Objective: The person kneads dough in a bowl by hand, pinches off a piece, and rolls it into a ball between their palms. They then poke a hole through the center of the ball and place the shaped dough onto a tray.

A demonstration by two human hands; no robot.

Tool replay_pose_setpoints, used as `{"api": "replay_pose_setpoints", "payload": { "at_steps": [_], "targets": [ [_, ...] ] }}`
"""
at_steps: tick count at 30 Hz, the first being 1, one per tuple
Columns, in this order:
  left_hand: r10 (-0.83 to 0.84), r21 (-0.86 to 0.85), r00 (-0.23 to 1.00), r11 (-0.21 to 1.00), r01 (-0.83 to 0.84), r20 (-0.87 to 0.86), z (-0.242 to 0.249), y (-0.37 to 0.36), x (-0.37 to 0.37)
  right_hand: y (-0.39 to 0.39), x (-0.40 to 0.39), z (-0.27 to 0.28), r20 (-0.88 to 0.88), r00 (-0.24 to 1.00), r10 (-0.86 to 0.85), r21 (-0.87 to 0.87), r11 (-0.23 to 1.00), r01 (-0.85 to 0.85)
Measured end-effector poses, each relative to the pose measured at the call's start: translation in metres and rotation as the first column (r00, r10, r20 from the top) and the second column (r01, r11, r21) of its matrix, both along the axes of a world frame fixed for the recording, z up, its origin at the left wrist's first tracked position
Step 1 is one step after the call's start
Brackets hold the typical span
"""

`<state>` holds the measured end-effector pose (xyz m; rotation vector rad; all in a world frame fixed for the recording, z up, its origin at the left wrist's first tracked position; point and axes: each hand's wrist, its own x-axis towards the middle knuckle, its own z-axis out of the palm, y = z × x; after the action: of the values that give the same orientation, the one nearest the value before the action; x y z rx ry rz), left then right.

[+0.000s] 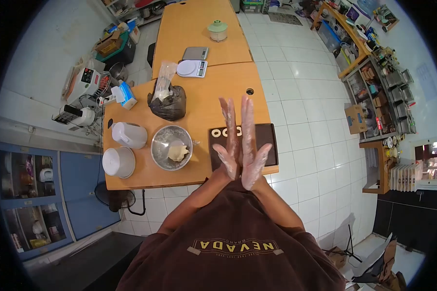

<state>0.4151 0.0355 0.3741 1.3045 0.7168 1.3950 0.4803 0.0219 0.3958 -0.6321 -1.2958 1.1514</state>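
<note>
My left hand [229,140] and my right hand [250,145] are raised over a dark baking tray [271,133], palms turned toward each other. Both are dusted white, with fingers stretched out straight and thumbs spread outward. A narrow gap shows between the palms, and I can make out nothing held in it. Small pale dough rings [216,132] lie along the far side of the tray, partly hidden behind my hands. Left of the tray stands a metal mixing bowl [156,151] with a lump of dough [178,153] inside.
White plastic containers [130,135] stand at the table's left. Beyond the bowl sits a black plastic bag [169,104], with a white kitchen scale [191,68] and a grey scale [195,53] behind. A green-lidded jar [218,31] is farther back. The wooden table [218,87] ends right of the tray.
</note>
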Motion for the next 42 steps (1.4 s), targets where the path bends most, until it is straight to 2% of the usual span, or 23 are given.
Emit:
{"api": "replay_pose_setpoints", "payload": {
  "at_steps": [1,3,5,8,12,13,16,18,20,21,24,27,29,31,33,36,37,40,42],
  "targets": [
    [-0.017,0.030,1.000,0.999,0.018,-0.011,0.000,-0.001,-0.006,0.001,-0.011,0.009,-0.126,0.992,0.016,-0.001,1.000,-0.016],
    [-0.057,0.081,0.998,0.995,0.057,0.000,0.007,-0.004,-0.020,0.005,-0.025,0.013,-0.137,0.990,-0.023,0.010,1.000,0.024],
    [-0.077,0.120,0.996,0.990,0.071,0.051,0.017,-0.005,-0.033,0.013,-0.028,0.011,0.094,0.987,-0.132,0.044,0.991,0.128],
    [-0.054,0.125,0.987,0.992,0.035,0.151,0.032,0.003,-0.055,0.012,-0.046,0.006,0.193,0.973,-0.124,0.074,0.991,0.112],
    [0.086,-0.082,0.979,0.994,-0.072,0.183,0.024,0.032,-0.090,0.002,-0.070,-0.016,0.289,0.950,-0.115,0.147,0.986,0.075],
    [0.014,-0.080,0.938,0.997,0.015,0.347,0.021,0.038,-0.096,0.000,-0.079,-0.017,0.285,0.951,-0.120,0.149,0.986,0.080],
    [-0.006,-0.035,0.995,0.999,0.010,0.099,0.006,0.032,-0.109,0.009,-0.100,-0.030,0.253,0.960,-0.118,0.109,0.990,0.093],
    [-0.012,-0.008,0.998,1.000,0.011,-0.067,-0.003,0.024,-0.113,0.019,-0.109,-0.028,0.144,0.985,-0.097,0.124,0.989,0.079],
    [-0.024,0.023,0.994,0.999,0.026,-0.106,-0.004,0.022,-0.118,0.029,-0.113,-0.021,0.131,0.983,-0.131,0.205,0.973,0.103],
    [-0.036,0.044,0.997,0.998,0.039,-0.065,-0.001,0.021,-0.120,0.034,-0.109,-0.016,0.167,0.969,-0.181,0.280,0.951,0.129],
    [-0.088,0.111,0.994,0.991,0.081,0.062,0.011,0.021,-0.124,0.041,-0.104,-0.013,0.279,0.925,-0.258,0.334,0.929,0.159],
    [-0.121,0.108,0.976,0.989,0.102,0.184,0.012,0.025,-0.127,0.040,-0.109,-0.024,0.347,0.911,-0.225,0.249,0.958,0.142],
    [-0.098,0.015,0.963,0.995,0.097,0.252,0.009,0.045,-0.134,0.039,-0.112,-0.031,0.385,0.901,-0.199,0.192,0.972,0.133],
    [-0.104,-0.124,0.947,0.981,0.147,0.303,-0.002,0.059,-0.140,0.031,-0.117,-0.030,0.391,0.896,-0.211,0.196,0.970,0.143],
    [-0.117,-0.186,0.927,0.963,0.193,0.356,-0.014,0.070,-0.138,0.024,-0.122,-0.030,0.359,0.906,-0.222,0.211,0.966,0.153],
    [-0.129,-0.171,0.955,0.969,0.179,0.266,-0.016,0.049,-0.125,0.024,-0.126,-0.022,0.302,0.937,-0.173,0.133,0.981,0.138],
    [-0.141,-0.121,0.964,0.978,0.171,0.225,-0.021,0.043,-0.123,0.028,-0.129,-0.016,0.191,0.975,-0.114,0.085,0.991,0.099],
    [-0.165,0.038,0.980,0.986,0.161,0.108,-0.037,0.033,-0.122,0.037,-0.128,-0.003,0.260,0.935,-0.242,0.085,0.970,0.227],
    [-0.181,0.093,0.975,0.981,0.170,0.128,-0.026,0.026,-0.124,0.040,-0.113,-0.006,0.307,0.924,-0.226,0.118,0.973,0.199]
  ]
}}
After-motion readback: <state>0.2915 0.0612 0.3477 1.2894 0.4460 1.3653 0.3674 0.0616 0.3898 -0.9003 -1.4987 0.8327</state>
